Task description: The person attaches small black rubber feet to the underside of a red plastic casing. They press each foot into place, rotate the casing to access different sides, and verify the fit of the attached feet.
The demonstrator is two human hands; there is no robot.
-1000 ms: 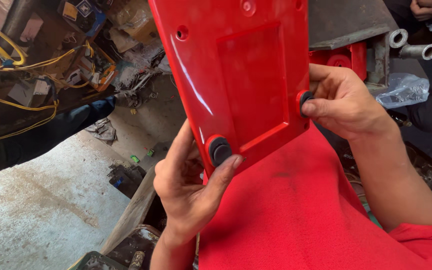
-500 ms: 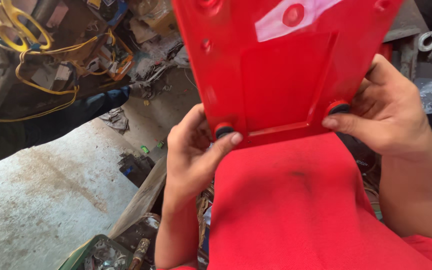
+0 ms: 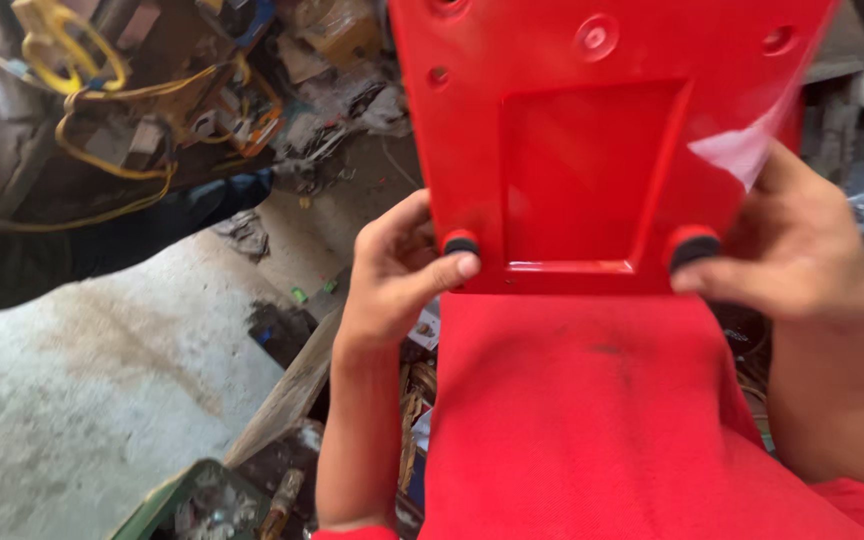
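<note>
The red panel (image 3: 602, 150) has swung square to the camera, hands shifting along its lower edge.

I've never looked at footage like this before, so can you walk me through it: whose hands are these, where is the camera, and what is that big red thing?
The camera sits on a person's head and looks down, so you see their own two bare hands from above. No machine is involved.

Both hands hold a red plastic panel by its lower edge. It has a sunken rectangle in the middle, a few round holes near the top, and two black rubber feet at the bottom corners. The left hand grips the left corner, thumb pressed just under one foot. The right hand grips the right corner, thumb by the other foot.

The red cloth below looks like the person's own clothing. At upper left lies a tangle of yellow wires and scrap parts, with a stained concrete floor beneath.
</note>
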